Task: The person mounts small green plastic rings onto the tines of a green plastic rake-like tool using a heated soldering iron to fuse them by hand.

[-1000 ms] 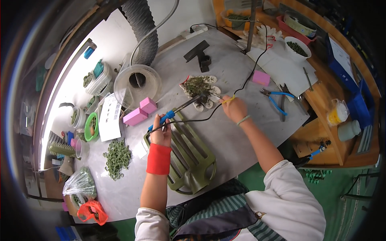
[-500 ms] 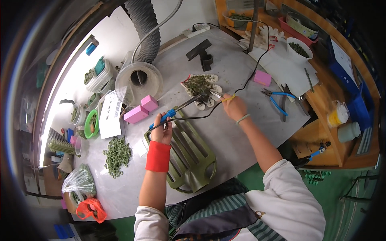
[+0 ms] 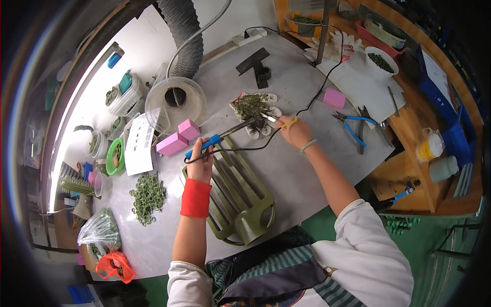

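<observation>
My left hand is closed around the blue handle of a soldering iron, with a black cord trailing from it. The iron's dark shaft reaches over a white glove heaped with greenish-brown scraps. My right hand pinches a slim light-coloured tool, too small to name, beside the iron's tip. Beneath the iron lies an olive-green slatted plastic frame, like a chair back. The cord passes by my right hand, where a yellow tie shows on it.
Small green rings are piled at left, near a plastic bag and a red bag. Pink blocks lie beside a clear round hood on a grey duct. Blue-handled pliers and another pink block are at right.
My left hand has shifted slightly left, and the iron lies at a flatter angle. My right hand has moved slightly left with its tool, whose light end shows more.
</observation>
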Motion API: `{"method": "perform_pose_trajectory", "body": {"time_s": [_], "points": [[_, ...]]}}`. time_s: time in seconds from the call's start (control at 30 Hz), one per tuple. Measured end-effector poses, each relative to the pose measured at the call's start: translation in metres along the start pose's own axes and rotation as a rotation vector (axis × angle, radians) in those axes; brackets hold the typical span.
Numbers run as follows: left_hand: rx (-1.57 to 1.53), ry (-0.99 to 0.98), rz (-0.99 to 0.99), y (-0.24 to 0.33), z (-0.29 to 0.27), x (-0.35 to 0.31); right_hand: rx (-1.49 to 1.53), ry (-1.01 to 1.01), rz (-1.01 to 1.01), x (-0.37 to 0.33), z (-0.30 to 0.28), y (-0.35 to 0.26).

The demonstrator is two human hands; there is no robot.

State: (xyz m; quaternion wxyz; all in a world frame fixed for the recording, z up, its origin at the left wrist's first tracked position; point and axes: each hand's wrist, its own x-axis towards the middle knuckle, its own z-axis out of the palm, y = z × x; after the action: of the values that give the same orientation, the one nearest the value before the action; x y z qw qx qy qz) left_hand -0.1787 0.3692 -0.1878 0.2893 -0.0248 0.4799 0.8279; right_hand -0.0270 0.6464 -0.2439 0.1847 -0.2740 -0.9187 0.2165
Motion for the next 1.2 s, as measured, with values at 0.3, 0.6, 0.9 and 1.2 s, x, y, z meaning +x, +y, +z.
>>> {"method": "perform_pose_trajectory", "body": {"time_s": [0.3,0.6,0.9,1.2], "points": [[0.029,-0.048,0.028,-0.001,-0.013,0.006,0.054,-0.004,-0.004,0.001,0.007,0.004],[-0.005,-0.008,0.019,0.001,-0.008,0.002,-0.074,0.081,-0.065,-0.016,-0.005,-0.021],[-0.014,0.019,0.026,0.001,0.002,-0.003,-0.051,0.161,-0.122,-0.019,-0.006,-0.027],[-0.006,0.005,0.037,0.002,0.001,0.000,-0.055,0.122,-0.166,-0.012,-0.003,-0.020]]}}
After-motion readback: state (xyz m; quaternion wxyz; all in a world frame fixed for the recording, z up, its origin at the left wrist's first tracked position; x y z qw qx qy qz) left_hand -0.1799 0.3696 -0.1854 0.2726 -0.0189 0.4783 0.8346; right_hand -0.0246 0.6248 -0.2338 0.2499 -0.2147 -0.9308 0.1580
